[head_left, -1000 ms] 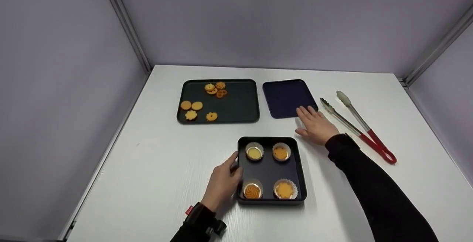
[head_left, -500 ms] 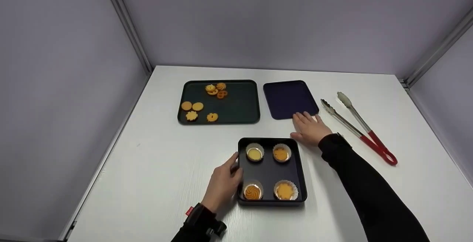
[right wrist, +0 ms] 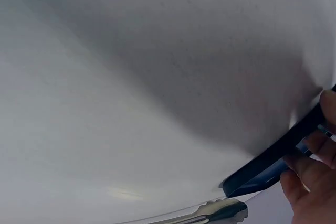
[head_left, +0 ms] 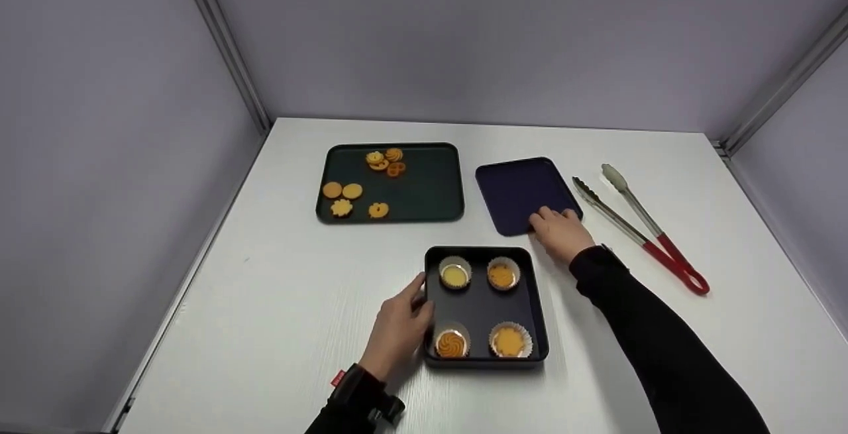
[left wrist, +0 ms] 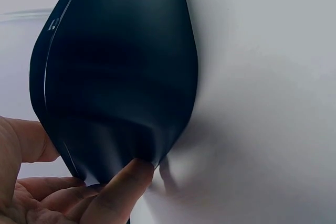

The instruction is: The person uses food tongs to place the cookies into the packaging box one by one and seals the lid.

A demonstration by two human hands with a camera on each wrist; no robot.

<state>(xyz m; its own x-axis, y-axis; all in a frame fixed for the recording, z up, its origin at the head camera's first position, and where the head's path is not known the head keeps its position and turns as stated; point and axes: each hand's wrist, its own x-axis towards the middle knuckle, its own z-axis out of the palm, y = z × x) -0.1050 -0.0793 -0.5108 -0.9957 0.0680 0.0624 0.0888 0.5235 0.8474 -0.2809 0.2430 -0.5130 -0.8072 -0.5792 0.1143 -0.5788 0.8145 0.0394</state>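
Observation:
My left hand holds the left side of a deep black baking pan. In the left wrist view its fingertips press the pan's outer wall, with the thumb by the rim. Four-cornered inside the pan sit several paper baking cups, among them one with a swirl cookie and one with a scalloped cookie. Farther back, my right hand grips the near edge of a flat navy tray. In the right wrist view the curled fingers are over the tray's rim and the thumb is against its outside.
A dark green tray with several cookies and a pretzel lies back left. Metal tongs with red handles lie spread to the right of the navy tray. Grey walls enclose the white table at the back and sides.
My right hand has slid to the navy tray's near edge, curled its fingers on it and drawn the tray a little nearer and right. My left hand and the baking pan stay in place.

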